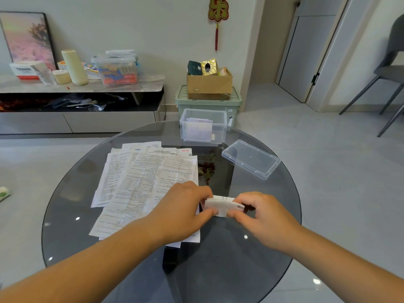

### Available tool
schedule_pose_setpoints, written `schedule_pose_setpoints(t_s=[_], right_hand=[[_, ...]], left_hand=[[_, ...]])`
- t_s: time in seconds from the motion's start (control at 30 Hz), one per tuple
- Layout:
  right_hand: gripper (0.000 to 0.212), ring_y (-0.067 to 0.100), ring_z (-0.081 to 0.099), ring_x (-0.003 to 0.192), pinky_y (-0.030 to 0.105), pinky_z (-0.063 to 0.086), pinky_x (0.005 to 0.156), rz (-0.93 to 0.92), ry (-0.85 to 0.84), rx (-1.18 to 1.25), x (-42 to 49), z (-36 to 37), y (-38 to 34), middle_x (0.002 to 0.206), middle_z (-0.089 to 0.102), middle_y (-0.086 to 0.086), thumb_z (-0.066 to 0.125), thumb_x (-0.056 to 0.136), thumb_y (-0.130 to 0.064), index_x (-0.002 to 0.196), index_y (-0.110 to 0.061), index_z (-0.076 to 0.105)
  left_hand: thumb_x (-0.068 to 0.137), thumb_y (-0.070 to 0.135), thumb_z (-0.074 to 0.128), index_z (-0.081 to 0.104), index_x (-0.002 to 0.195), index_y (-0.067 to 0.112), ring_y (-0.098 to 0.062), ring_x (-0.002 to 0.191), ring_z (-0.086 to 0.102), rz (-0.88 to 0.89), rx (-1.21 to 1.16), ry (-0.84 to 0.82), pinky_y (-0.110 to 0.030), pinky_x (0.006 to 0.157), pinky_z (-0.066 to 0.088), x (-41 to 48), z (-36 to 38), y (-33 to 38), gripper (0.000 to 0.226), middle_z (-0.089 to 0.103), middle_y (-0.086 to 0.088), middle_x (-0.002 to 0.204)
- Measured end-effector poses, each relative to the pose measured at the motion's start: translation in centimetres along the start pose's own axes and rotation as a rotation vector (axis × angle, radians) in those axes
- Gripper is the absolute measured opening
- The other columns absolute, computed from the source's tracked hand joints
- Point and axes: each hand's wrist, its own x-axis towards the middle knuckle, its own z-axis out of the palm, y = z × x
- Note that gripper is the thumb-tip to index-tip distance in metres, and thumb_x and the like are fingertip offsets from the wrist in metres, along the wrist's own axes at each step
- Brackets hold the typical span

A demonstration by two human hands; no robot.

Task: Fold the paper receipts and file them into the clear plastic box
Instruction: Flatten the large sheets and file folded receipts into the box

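- While the left hand (183, 206) and the right hand (260, 217) are close together over the near centre of the round glass table (240, 270), both pinch one folded receipt (220, 206) between thumb and curled fingers, one hand at each end.
- Folded receipt: a small white printed packet with a barcode at its right end. Whether it touches the glass cannot be told.
- Unfolded receipts (140, 182): an overlapping pile of creased printed sheets lying flat on the left half of the table. The left hand and wrist lie over the pile's near right corner.
- Clear plastic box (221, 134): open and upright at the table's far edge, well apart from the hands. Folded papers (199, 130) stand on edge inside it, toward its left side.
- Lid (251, 159): clear, lying on the table to the right of the box and apart from it.
- Beyond the table: a green storage bin (209, 103) on the floor with a cardboard carton (209, 84) on top; a low cabinet (87, 86) along the left wall, carrying containers; a grey chair (389, 73) at far right.
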Motion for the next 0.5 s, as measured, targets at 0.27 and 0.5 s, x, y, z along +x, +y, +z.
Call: schedule_pose_setpoints(t_s=[0.27,0.5], right_hand=[[0.032,0.006,0.054,0.087,0.035,0.034,0.094,0.132,0.064,-0.085,1.9,0.1,0.3,0.076,0.058,-0.014,0.069,0.083,-0.058,0.103,-0.034,0.060],[0.042,0.013,0.052,0.099,0.038,0.031,0.092,0.149,0.004,-0.184,2.8,-0.1,-0.7,0.087,0.053,-0.020,0.060,0.088,-0.062,0.118,-0.037,0.047]], left_hand=[[0.084,0.059,0.066,0.046,0.126,0.043,-0.010,0.116,0.039,-0.162,0.017,0.001,-0.034,0.100,0.032,1.2,1.2,0.2,0.049,0.056,0.016,0.115],[0.079,0.056,0.075,0.053,0.122,0.049,-0.017,0.121,0.034,-0.252,-0.002,-0.097,-0.040,0.099,0.027,2.9,0.6,0.0,0.049,0.054,0.011,0.119]])
